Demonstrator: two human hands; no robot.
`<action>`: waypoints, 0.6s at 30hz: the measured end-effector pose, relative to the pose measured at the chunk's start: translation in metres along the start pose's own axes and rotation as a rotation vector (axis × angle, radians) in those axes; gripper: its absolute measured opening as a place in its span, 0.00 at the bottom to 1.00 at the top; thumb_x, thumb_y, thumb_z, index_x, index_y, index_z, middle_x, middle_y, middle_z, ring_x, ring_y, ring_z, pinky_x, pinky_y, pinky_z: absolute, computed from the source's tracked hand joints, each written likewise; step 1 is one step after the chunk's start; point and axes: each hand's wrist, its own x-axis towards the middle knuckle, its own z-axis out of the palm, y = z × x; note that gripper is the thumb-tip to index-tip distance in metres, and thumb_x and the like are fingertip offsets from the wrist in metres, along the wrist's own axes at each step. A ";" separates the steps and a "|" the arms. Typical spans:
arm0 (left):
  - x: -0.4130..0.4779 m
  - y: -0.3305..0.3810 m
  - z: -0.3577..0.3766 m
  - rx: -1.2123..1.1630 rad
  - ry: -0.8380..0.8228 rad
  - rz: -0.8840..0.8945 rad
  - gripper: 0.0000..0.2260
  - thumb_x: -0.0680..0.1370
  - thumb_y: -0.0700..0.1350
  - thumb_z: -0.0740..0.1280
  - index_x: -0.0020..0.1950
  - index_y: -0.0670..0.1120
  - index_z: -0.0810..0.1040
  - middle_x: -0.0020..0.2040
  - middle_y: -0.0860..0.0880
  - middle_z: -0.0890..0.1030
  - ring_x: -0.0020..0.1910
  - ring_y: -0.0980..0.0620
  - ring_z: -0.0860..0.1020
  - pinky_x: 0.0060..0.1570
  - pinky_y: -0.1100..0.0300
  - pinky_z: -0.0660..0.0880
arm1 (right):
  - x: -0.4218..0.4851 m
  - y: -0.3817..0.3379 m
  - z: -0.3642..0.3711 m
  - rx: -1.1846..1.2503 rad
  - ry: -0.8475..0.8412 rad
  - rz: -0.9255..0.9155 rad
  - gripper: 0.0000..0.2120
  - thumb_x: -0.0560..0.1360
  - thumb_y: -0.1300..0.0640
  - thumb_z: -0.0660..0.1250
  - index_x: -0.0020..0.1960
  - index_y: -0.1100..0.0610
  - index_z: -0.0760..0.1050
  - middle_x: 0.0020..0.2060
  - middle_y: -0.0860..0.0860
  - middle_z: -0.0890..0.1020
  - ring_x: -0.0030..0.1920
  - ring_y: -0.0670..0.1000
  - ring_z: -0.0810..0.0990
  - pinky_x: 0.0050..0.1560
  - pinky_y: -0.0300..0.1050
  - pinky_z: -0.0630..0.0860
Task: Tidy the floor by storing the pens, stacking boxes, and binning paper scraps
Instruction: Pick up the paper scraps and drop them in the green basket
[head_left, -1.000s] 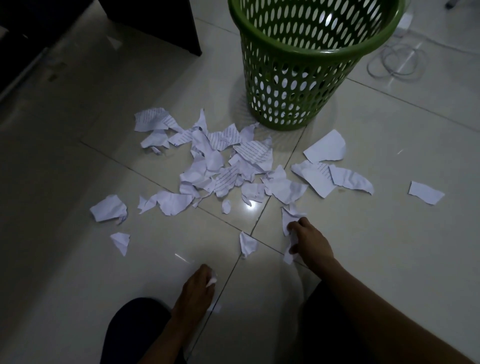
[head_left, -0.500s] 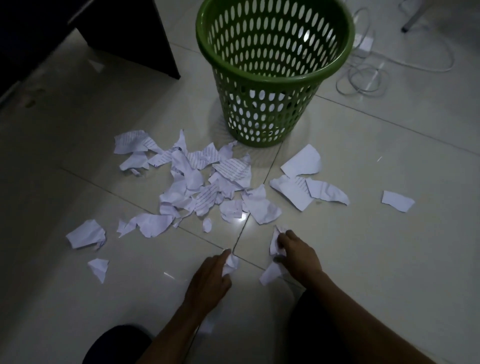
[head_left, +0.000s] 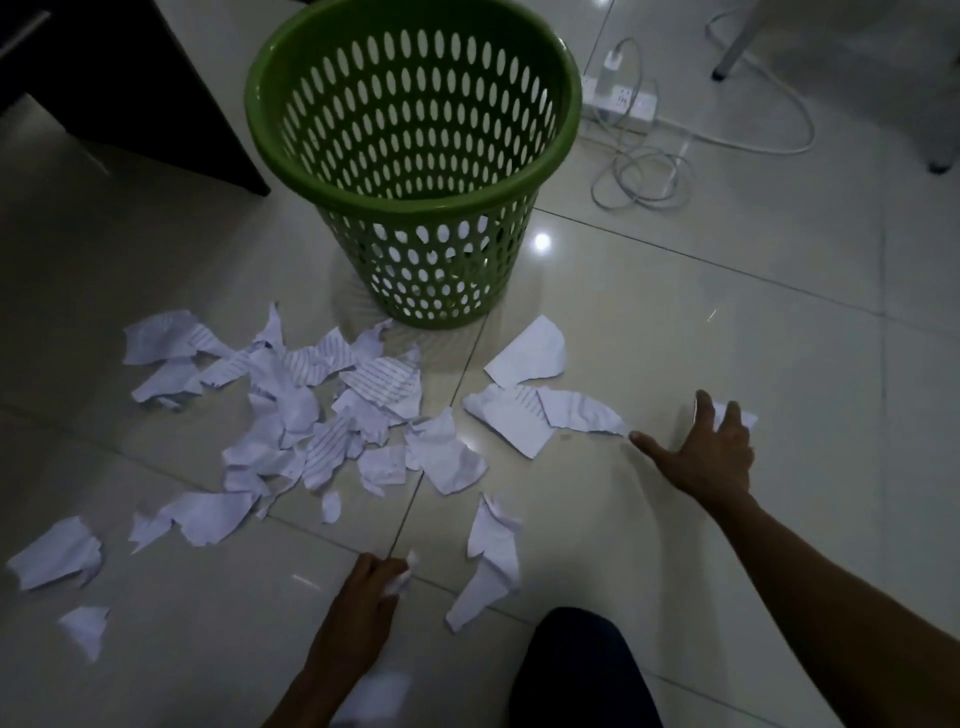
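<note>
While paper scraps (head_left: 384, 384) lie scattered on the floor (head_left: 727, 312) before the green bin (head_left: 415, 200), their ruled lines too faint to read, the left hand (head_left: 369, 597) pinches a small scrap (head_left: 402, 576) in curled fingers; the right hand (head_left: 711, 452), arm outstretched, spreads released fingers flat over a lone scrap (head_left: 742, 417).
</note>
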 end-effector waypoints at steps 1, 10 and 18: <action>0.003 -0.001 0.000 0.012 0.008 0.008 0.11 0.78 0.37 0.64 0.59 0.45 0.79 0.51 0.43 0.76 0.51 0.47 0.77 0.52 0.58 0.71 | 0.005 0.002 0.001 0.010 -0.012 0.003 0.53 0.63 0.26 0.65 0.77 0.51 0.50 0.76 0.61 0.52 0.74 0.65 0.56 0.71 0.63 0.58; 0.026 -0.011 -0.010 -0.029 0.072 -0.097 0.22 0.72 0.35 0.70 0.65 0.45 0.72 0.57 0.49 0.71 0.60 0.47 0.70 0.59 0.59 0.68 | 0.018 -0.008 0.023 0.063 -0.119 0.050 0.52 0.63 0.24 0.63 0.76 0.52 0.51 0.74 0.61 0.55 0.73 0.66 0.57 0.69 0.64 0.62; 0.053 -0.012 -0.046 0.442 0.074 -0.208 0.62 0.57 0.69 0.74 0.76 0.53 0.38 0.77 0.46 0.37 0.77 0.41 0.40 0.68 0.32 0.50 | -0.006 -0.085 0.049 -0.108 -0.126 -0.198 0.56 0.61 0.24 0.64 0.76 0.55 0.51 0.74 0.64 0.57 0.73 0.65 0.58 0.71 0.61 0.59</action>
